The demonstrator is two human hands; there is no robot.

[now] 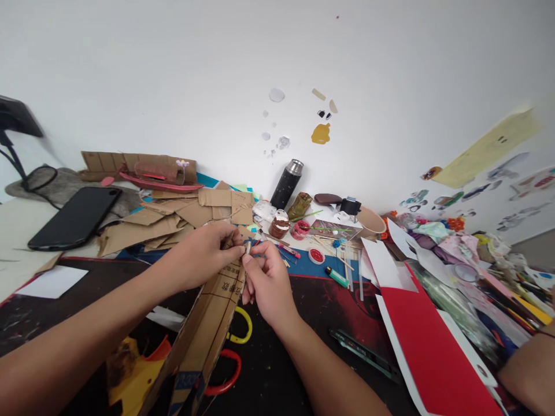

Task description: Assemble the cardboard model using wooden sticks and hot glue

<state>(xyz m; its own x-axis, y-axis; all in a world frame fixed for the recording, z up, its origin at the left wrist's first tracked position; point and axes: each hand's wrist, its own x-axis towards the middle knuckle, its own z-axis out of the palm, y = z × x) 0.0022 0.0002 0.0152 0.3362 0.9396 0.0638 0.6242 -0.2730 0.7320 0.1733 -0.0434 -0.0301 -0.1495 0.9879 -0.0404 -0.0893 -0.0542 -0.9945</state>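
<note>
A long folded piece of brown cardboard [212, 315] with printed characters slants from the near edge up to my hands. My left hand [206, 257] pinches its far end from the left, fingers closed. Close beside it, my right hand [269, 283] has its thumb and fingers closed on the same end at the right edge. A small pale bit shows between the fingertips, too small to name. Scissors with a yellow handle loop [243, 326] and a red handle loop [229, 372] lie partly hidden under the cardboard.
Cardboard scraps [173, 216] and a black phone [76, 218] are at the left. A black bottle [287, 184], paint jars [280, 225] and a green tube [337, 277] stand or lie beyond. Red paper [433, 346] and a dark cutter [364, 353] lie right.
</note>
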